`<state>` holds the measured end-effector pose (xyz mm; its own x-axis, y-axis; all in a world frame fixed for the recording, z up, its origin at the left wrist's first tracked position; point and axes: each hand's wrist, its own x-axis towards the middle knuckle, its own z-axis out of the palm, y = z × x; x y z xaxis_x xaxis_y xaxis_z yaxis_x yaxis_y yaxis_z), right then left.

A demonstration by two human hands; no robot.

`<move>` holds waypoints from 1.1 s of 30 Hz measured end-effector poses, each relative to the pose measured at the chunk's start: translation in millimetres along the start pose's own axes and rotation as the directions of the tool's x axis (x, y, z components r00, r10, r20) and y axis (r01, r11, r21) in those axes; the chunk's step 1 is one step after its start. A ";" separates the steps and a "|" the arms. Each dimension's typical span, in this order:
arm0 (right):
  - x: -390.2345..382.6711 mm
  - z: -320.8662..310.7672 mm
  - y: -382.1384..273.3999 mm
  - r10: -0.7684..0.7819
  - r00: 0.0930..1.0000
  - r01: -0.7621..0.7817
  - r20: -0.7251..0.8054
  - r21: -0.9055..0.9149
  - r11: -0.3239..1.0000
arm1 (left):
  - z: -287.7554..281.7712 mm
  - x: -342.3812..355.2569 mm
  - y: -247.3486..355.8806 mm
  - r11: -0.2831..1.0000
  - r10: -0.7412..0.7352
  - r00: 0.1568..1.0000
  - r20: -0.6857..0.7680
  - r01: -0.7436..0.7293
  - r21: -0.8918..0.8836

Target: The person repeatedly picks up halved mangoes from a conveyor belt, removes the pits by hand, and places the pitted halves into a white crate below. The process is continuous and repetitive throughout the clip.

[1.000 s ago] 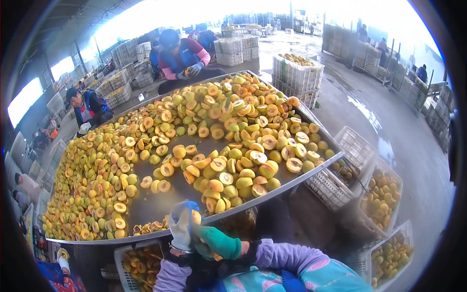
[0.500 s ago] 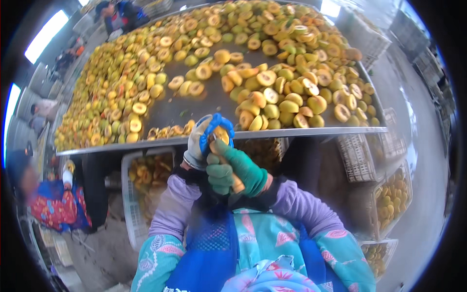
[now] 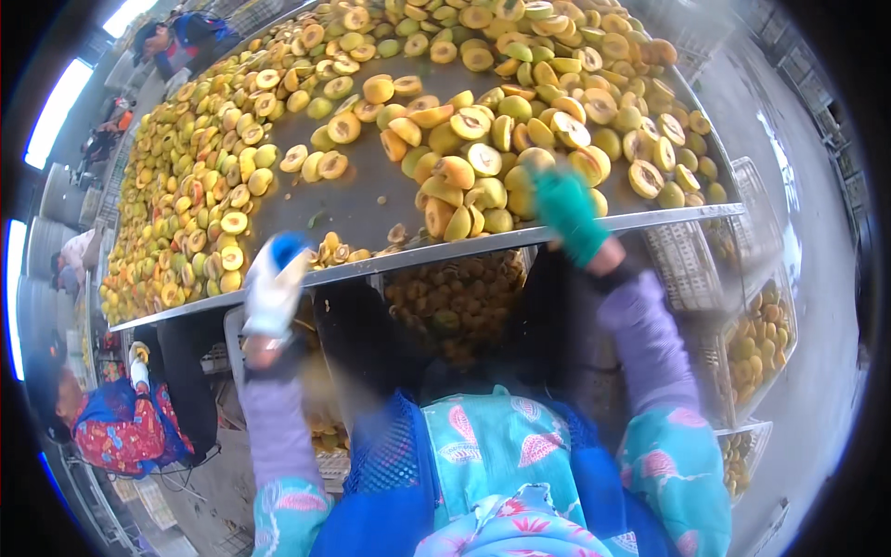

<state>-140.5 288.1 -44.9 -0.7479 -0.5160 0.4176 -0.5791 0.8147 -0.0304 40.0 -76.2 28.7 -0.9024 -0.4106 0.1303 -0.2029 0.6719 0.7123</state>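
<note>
A metal-topped table [image 3: 362, 204] holds a heap of halved, yellow-green stone fruit, which look like peaches [image 3: 483, 158], many with the stone or its hollow showing. My right hand [image 3: 568, 213], in a green glove, reaches over the front edge into the near right of the heap. Motion smears its fingers, and no tool can be made out in it. Left of the middle, my left hand [image 3: 274, 288], in a white glove with blue at the fingers, is at the table's front edge near some small fruit scraps [image 3: 336, 249]. It is blurred too, and what it holds, if anything, is unclear.
Under the table, more fruit [image 3: 455, 297] lies between my legs. Pale plastic crates [image 3: 685, 265] stand at the right, with fruit-filled crates [image 3: 756, 348] nearer. A co-worker in a red patterned top [image 3: 116, 427] sits at left; another person [image 3: 181, 42] is at the far left.
My hands have parted from the middle, where the right held a wooden-handled tool against a fruit piece in the left. The left moved left, the right forward and right to the heap.
</note>
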 end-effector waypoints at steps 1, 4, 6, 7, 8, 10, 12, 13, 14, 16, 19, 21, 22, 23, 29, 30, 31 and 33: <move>18.4 -19.2 30.1 0.247 0.969 -0.248 0.034 0.224 0.943 | 35.1 22.4 38.1 0.985 0.169 0.985 -0.028 -0.168 0.023; 35.8 -21.8 124.8 0.689 0.699 -0.713 0.191 0.114 0.692 | 135.4 80.5 116.4 0.744 0.573 0.757 0.315 -0.641 0.187; 20.3 36.4 168.7 0.000 0.910 0.091 0.415 -0.199 0.976 | 164.6 89.6 138.4 0.559 0.364 0.704 0.610 -0.689 0.462; 22.9 34.2 127.9 0.051 0.985 -0.034 0.163 -0.105 0.994 | 163.0 93.4 120.2 0.607 0.377 0.735 0.564 -0.656 0.449; 30.4 36.3 115.3 0.025 0.972 -0.007 0.233 -0.079 0.997 | 160.3 99.0 102.1 0.644 0.411 0.749 0.520 -0.643 0.416; 43.9 48.4 88.0 -0.051 0.930 0.053 0.363 0.003 0.999 | 135.9 99.4 63.1 0.794 0.450 0.855 0.259 -0.516 0.322; 58.3 52.1 53.0 -0.053 0.925 -0.017 0.376 0.180 0.983 | 103.4 107.0 42.8 0.906 0.206 0.965 0.162 -0.251 0.340; 62.3 50.8 35.5 0.051 0.918 -0.215 0.392 0.385 0.897 | 88.5 104.6 39.0 0.994 0.025 0.988 0.155 -0.041 0.100; 68.4 41.5 13.3 0.127 0.912 -0.288 0.389 0.389 0.875 | 69.6 99.4 35.9 0.973 -0.157 0.972 0.177 0.183 -0.142; 77.9 6.5 -36.2 0.268 0.879 -0.431 0.396 0.415 0.801 | 41.6 74.1 27.6 0.917 -0.034 0.991 0.132 0.084 -0.391; 48.5 -35.3 -103.7 0.209 0.971 -0.225 0.121 0.762 0.607 | 35.7 33.9 34.4 0.637 -0.027 0.970 0.243 0.204 -0.743; 16.0 -62.2 -152.8 0.060 0.966 -0.254 0.252 0.876 0.411 | 47.0 14.4 29.4 0.824 0.080 0.991 0.103 -0.008 -0.566; 2.1 -72.8 -164.8 -0.020 0.955 -0.254 0.294 0.855 0.452 | 57.0 8.1 25.7 0.871 0.219 0.976 0.021 -0.185 -0.456; -6.7 -72.5 -176.5 0.028 0.961 -0.253 0.275 0.837 0.486 | 64.8 3.0 30.6 0.881 0.352 0.934 -0.059 -0.353 -0.315; -20.3 -64.5 -192.6 0.146 0.956 -0.294 0.255 0.839 0.457 | 69.7 -15.8 48.8 0.826 0.557 0.807 -0.195 -0.564 0.023; -21.7 -64.3 -193.6 0.163 0.958 -0.286 0.237 0.848 0.447 | 70.8 -16.4 51.2 0.835 0.532 0.819 -0.216 -0.550 -0.029; -21.9 -65.1 -193.0 0.156 0.956 -0.291 0.247 0.846 0.447 | 73.8 -17.2 54.5 0.841 0.506 0.830 -0.235 -0.536 -0.081; -22.4 -65.7 -192.6 0.147 0.952 -0.305 0.267 0.841 0.447 | 75.7 -18.8 62.1 0.859 0.339 0.918 -0.206 -0.392 -0.329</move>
<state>9.1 160.2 11.3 -0.8841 -0.4424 0.1504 -0.3035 0.2990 -0.9047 15.6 19.9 18.2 -0.8186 -0.2760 0.5037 0.3043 0.5352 0.7880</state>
